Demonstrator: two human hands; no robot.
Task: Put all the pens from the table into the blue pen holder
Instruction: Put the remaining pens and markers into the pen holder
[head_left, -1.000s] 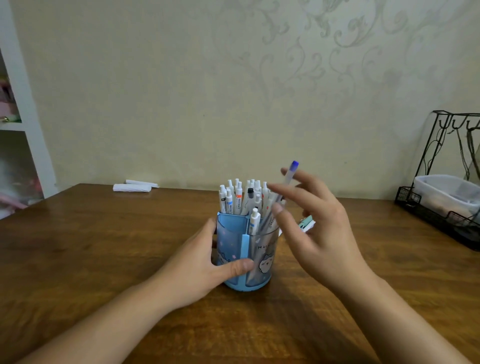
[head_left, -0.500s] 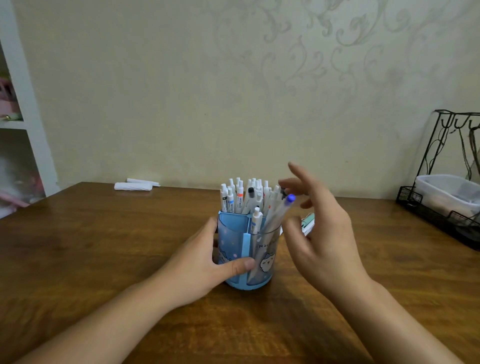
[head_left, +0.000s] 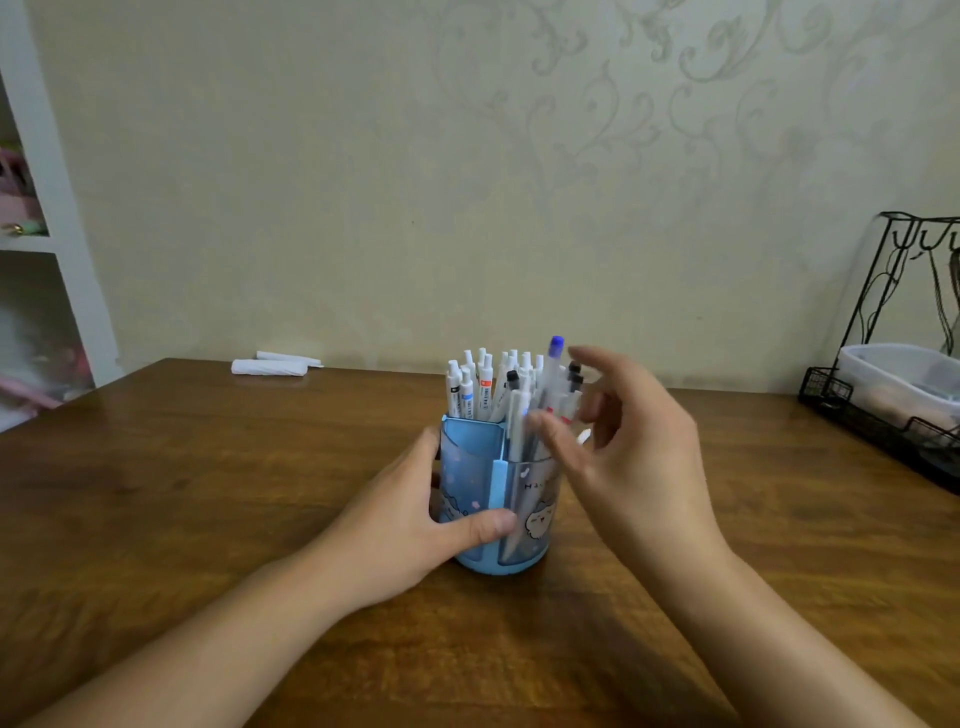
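While the left hand (head_left: 415, 525) grips the blue pen holder (head_left: 496, 499) standing mid-desk (head_left: 208, 493), thumb across its front, the right hand (head_left: 631, 452) hovers just beside the white pens (head_left: 498, 387) inside it, fingers (head_left: 597, 358) loosely spread and blurred, near the blue-capped pen (head_left: 551, 364).

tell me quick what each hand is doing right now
Left hand: grips the blue holder, thumb across its front.
Right hand: fingers loosely spread beside the pens, holding nothing.
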